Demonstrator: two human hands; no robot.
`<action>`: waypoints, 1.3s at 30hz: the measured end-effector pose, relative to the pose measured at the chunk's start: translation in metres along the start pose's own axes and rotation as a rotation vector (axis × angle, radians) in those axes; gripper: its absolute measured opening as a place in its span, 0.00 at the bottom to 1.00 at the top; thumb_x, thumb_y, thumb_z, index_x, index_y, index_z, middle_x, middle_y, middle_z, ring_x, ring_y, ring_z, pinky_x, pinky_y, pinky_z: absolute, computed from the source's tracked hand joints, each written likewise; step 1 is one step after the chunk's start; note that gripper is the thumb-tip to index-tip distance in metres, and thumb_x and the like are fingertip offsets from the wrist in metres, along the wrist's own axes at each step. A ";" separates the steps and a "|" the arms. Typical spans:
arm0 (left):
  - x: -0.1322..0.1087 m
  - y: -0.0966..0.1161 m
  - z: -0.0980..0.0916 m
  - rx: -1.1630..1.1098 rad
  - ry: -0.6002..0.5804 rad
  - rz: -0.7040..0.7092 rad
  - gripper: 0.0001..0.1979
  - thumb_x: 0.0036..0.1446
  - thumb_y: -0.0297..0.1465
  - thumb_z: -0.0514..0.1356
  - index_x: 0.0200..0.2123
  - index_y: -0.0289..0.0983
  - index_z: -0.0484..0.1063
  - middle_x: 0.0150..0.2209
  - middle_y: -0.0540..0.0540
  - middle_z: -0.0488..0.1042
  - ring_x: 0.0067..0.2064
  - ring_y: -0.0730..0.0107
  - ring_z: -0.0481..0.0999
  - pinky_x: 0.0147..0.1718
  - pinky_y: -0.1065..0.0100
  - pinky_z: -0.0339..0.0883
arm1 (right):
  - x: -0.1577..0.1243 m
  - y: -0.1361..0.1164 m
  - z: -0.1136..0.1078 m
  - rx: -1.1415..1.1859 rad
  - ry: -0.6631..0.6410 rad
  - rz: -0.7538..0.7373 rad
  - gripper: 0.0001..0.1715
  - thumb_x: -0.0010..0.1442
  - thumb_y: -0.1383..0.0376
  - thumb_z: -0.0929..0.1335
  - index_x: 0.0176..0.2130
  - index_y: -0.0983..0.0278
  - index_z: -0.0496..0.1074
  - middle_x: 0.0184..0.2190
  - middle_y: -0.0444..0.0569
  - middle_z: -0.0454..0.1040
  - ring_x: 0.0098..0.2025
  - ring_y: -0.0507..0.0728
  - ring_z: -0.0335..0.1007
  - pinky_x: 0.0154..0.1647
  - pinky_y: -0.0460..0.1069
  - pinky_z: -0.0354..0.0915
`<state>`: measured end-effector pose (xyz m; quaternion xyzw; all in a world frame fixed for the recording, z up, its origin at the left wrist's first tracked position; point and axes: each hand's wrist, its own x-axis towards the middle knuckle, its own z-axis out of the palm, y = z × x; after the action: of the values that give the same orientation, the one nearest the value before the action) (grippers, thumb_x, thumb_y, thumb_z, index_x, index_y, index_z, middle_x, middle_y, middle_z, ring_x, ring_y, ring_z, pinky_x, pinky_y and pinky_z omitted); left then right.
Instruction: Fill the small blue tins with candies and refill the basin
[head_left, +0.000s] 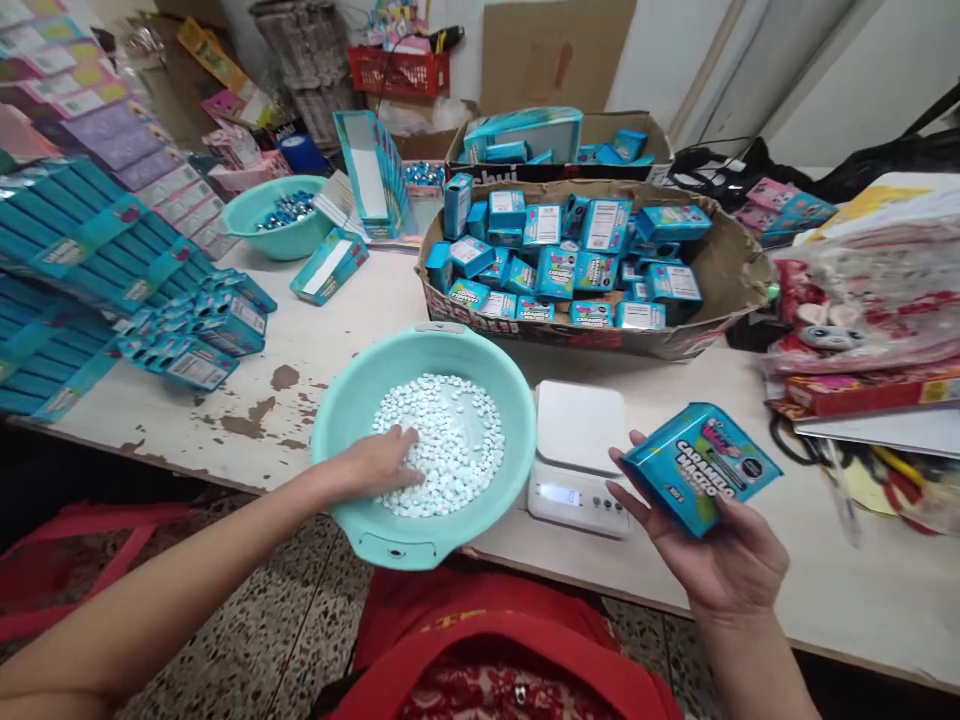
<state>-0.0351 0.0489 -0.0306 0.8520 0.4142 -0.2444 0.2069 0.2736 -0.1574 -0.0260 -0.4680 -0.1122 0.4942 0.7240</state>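
Note:
My left hand (381, 462) reaches into a turquoise plastic basin (341, 400). Its fingers are spread apart and touch a layer of small white candies (457, 440), with some fingertips sunk among them. In my right hand (739, 565) is a blue candy box (701, 465) printed "Caramelo Macizo", tilted, with fingers under and around it. Between the basin and that box lies a white kitchen scale (579, 425); its display is lit and nothing rests on its plate.
Behind the basin stands a cardboard carton (600, 340) full of blue candy boxes. To the left are stacked blue boxes (90, 240) and a second basin (262, 215) with shiny blue-wrapped pieces. Plastic bags (885, 290) and papers crowd the right side.

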 end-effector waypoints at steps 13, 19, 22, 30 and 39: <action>0.004 0.011 -0.001 0.102 -0.102 0.733 0.15 0.59 0.37 0.52 0.47 0.43 0.71 0.48 0.41 0.70 0.49 0.50 0.64 0.46 0.51 0.59 | 0.026 -0.024 0.150 0.010 -0.081 -0.085 0.43 0.48 0.34 0.60 0.55 0.52 0.66 0.58 0.51 0.64 0.56 0.70 0.63 0.49 0.71 0.59; 0.000 -0.041 -0.022 0.044 -0.001 0.377 0.27 0.60 0.39 0.51 0.62 0.45 0.56 0.64 0.39 0.54 0.60 0.45 0.57 0.52 0.50 0.56 | -0.029 -0.029 0.148 0.111 0.094 -0.166 0.36 0.51 0.35 0.60 0.50 0.51 0.70 0.48 0.49 0.72 0.47 0.65 0.69 0.53 0.71 0.56; 0.008 -0.033 -0.016 0.075 0.000 0.198 0.31 0.60 0.41 0.50 0.64 0.38 0.51 0.63 0.31 0.54 0.59 0.41 0.59 0.52 0.49 0.56 | -0.066 -0.022 0.140 0.189 0.144 -0.166 0.39 0.51 0.34 0.57 0.51 0.51 0.70 0.43 0.48 0.73 0.42 0.61 0.70 0.53 0.66 0.59; 0.007 -0.017 -0.004 0.006 0.012 0.114 0.30 0.60 0.44 0.47 0.62 0.38 0.52 0.61 0.32 0.55 0.59 0.44 0.59 0.49 0.52 0.59 | -0.133 0.038 0.121 0.287 0.338 0.083 0.38 0.49 0.36 0.61 0.46 0.57 0.73 0.47 0.53 0.74 0.43 0.62 0.72 0.50 0.63 0.64; -0.001 0.013 0.000 -0.179 -0.056 -0.103 0.33 0.56 0.49 0.50 0.61 0.39 0.54 0.61 0.32 0.54 0.61 0.36 0.53 0.50 0.42 0.56 | -0.101 0.103 0.120 0.292 0.155 0.295 0.42 0.31 0.47 0.78 0.45 0.57 0.72 0.40 0.47 0.74 0.42 0.60 0.71 0.51 0.60 0.65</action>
<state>-0.0254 0.0412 -0.0279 0.8006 0.4716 -0.2406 0.2807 0.0869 -0.1647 -0.0129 -0.4063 0.0860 0.5682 0.7104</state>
